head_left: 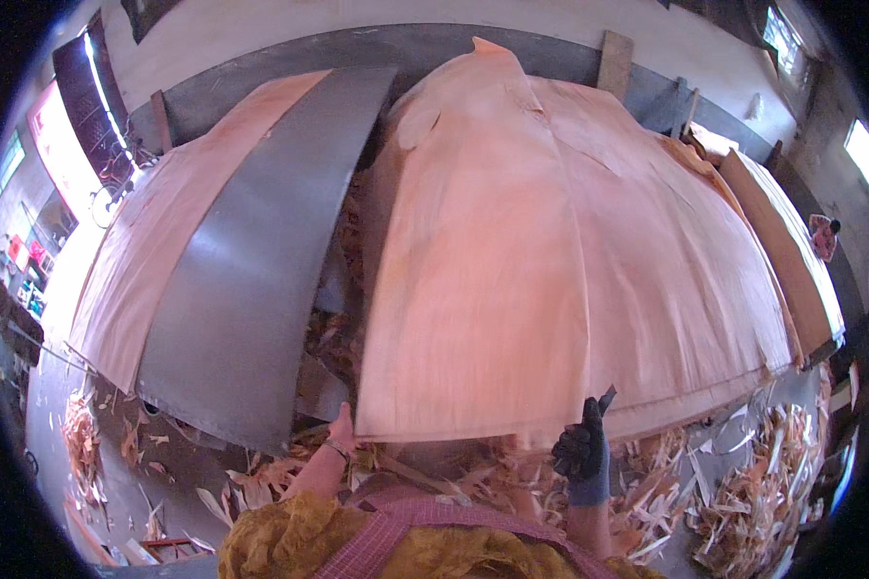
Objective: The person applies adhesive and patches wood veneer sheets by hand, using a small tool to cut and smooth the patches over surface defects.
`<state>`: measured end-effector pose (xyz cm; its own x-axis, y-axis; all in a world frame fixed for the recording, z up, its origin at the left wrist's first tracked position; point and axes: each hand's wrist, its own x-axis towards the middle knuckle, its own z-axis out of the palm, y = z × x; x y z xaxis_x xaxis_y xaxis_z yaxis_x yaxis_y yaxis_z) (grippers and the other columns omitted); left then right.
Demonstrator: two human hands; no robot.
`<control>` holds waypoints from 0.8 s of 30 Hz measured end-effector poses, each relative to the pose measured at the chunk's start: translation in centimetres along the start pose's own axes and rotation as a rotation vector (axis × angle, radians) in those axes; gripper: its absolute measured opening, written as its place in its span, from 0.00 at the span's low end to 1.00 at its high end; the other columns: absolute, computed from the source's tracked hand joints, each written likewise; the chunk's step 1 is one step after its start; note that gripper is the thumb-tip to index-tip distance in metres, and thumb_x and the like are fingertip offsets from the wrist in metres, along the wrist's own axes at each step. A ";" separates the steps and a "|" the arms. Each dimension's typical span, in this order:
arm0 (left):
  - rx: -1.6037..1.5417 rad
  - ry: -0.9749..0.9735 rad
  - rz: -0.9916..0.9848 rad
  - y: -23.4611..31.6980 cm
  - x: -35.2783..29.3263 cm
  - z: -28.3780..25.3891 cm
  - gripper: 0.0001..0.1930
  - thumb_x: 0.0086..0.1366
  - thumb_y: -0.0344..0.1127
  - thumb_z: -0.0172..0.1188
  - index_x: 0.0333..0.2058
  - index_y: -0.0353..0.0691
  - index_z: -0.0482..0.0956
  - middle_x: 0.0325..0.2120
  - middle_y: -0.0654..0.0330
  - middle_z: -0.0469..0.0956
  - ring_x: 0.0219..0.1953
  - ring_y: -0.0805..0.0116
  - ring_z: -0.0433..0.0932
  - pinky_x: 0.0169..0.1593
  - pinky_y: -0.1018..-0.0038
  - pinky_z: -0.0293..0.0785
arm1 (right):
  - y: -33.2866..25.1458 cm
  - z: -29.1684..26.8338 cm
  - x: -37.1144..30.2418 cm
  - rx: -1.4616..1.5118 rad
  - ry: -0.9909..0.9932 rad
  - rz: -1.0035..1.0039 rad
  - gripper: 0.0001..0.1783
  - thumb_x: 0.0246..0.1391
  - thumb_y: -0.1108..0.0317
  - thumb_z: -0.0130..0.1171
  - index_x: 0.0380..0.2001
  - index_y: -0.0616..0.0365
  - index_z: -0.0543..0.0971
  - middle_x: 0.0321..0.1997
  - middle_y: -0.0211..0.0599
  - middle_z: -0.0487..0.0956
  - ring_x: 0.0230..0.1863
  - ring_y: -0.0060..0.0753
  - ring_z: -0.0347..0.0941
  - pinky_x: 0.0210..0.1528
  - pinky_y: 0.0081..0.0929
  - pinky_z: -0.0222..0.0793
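A broad, pale pinkish wood veneer sheet [478,289] stretches away in front of me, slightly blurred, on a stack of similar sheets. At its near left corner my bare left hand [343,427], with a band at the wrist, is closed on the edge. My right hand [582,446], in a dark grey glove, has curled fingers at the near right corner and its thumb up by the edge. The sheet hides part of both grips. Right beside it lies more veneer [676,261], with a wavy surface and ragged near edge.
Left of a gap stands a smooth grey panel [237,232] on top of another veneer stack [154,261]. Veneer scraps [763,482] heap on the floor at right, with more scraps [82,449] at left. A board stack [777,241] stands at far right, before a wall.
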<state>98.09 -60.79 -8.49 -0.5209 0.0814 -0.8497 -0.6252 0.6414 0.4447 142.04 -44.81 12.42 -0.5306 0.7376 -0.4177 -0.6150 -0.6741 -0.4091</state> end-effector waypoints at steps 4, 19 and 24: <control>-0.637 -0.516 0.047 -4.4 0.2 7.4 0.35 0.63 0.65 0.48 0.59 0.43 0.66 0.55 0.55 0.71 0.53 0.51 0.72 0.54 0.50 0.65 | -8.3 -4.9 -3.7 0.105 -0.057 -0.090 0.09 0.66 0.50 0.47 0.37 0.33 0.75 0.09 0.19 0.53 0.07 0.19 0.46 0.10 0.23 0.42; -0.817 -0.517 0.471 1.2 -16.7 31.8 0.23 0.66 0.48 0.53 0.55 0.44 0.70 0.51 0.60 0.75 0.52 0.61 0.75 0.52 0.60 0.74 | -38.0 -23.2 -3.5 -0.743 0.564 -0.448 0.11 0.58 0.56 0.61 0.28 0.43 0.71 0.09 0.20 0.60 0.06 0.17 0.54 0.08 0.21 0.47; -0.782 -0.562 0.308 -4.9 -21.3 35.0 0.18 0.67 0.45 0.52 0.51 0.43 0.73 0.47 0.61 0.77 0.46 0.64 0.76 0.47 0.65 0.75 | -43.7 -28.1 -8.4 -0.802 0.658 -0.513 0.14 0.58 0.57 0.61 0.42 0.52 0.78 0.14 0.21 0.66 0.08 0.16 0.55 0.10 0.20 0.48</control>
<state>132.59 -38.93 -2.49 -0.5003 0.6361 -0.5875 -0.8203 -0.1311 0.5567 189.83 -22.67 11.02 0.2258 0.9272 -0.2988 0.0018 -0.3071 -0.9517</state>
